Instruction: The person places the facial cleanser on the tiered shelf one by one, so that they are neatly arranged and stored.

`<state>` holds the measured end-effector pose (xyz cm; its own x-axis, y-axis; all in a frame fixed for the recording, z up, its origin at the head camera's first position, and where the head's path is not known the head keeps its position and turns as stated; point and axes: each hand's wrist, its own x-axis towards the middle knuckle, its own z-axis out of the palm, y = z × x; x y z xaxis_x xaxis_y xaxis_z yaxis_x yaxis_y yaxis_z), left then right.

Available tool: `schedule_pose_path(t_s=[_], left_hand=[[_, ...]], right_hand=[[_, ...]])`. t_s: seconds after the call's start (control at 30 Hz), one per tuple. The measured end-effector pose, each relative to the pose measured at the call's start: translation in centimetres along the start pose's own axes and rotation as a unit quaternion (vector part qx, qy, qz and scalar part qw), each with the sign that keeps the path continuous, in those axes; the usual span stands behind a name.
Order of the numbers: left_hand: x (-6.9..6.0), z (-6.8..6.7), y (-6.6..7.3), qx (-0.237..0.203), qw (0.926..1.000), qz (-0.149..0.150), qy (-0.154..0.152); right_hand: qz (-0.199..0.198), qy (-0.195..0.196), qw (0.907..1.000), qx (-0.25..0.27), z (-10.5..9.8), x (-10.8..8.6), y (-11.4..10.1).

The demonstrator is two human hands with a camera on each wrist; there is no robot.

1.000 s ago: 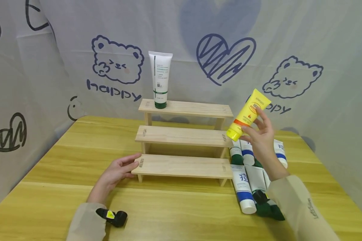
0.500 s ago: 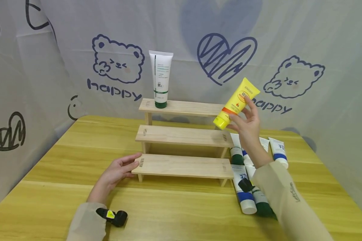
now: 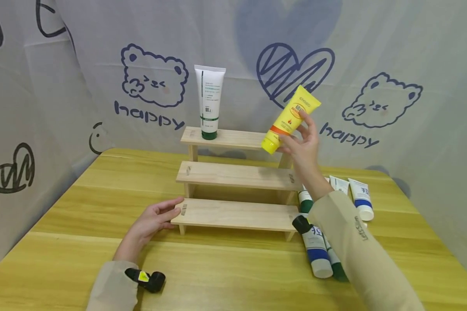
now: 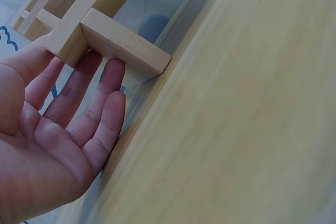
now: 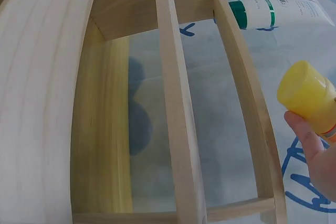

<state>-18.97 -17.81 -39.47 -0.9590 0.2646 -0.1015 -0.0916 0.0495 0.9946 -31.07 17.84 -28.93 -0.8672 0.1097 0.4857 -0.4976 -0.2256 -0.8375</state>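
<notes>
A yellow squeeze tube with an orange band [image 3: 291,115] is pinched in my right hand [image 3: 306,144], above the right end of the top tier. It leans, its cap pointing down and left. In the right wrist view only the tube's yellow cap end [image 5: 303,88] and part of the hand show. My left hand [image 3: 151,221] holds the left end of the bottom tier of a three-step wooden stand [image 3: 237,214]. From the left wrist, its fingertips touch the board's underside near a leg [image 4: 126,43]. A white tube with a green cap [image 3: 211,97] stands upright at the top tier's left.
Several white tubes, some with blue bands [image 3: 361,198] and some with green ends, lie on the wooden table [image 3: 202,272] right of the stand. My right forearm hides part of them. A printed cloth [image 3: 233,47] hangs behind the table.
My right hand has carried the yellow tube left and up, from beside the stand to above its top tier. The left hand keeps its place on the bottom tier.
</notes>
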Motion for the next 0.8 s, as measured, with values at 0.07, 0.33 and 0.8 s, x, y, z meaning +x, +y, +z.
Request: schedule_pose_path(t_s=[0.07, 0.33, 0.8], left_hand=[[0.0, 0.0, 0.0, -0.001, 1.0000, 0.000, 0.002], [-0.3, -0.1, 0.3, -0.002, 1.0000, 0.000, 0.003], [0.0, 0.0, 0.0, 0.000, 1.0000, 0.000, 0.007]], right_hand=[[-0.006, -0.004, 1.0000, -0.001, 0.1, 0.7, 0.9], [-0.001, 0.007, 0.9991, -0.041, 5.2, -1.0, -2.9], [-0.080, -0.047, 0.9878, -0.126, 7.3, -0.8, -2.5]])
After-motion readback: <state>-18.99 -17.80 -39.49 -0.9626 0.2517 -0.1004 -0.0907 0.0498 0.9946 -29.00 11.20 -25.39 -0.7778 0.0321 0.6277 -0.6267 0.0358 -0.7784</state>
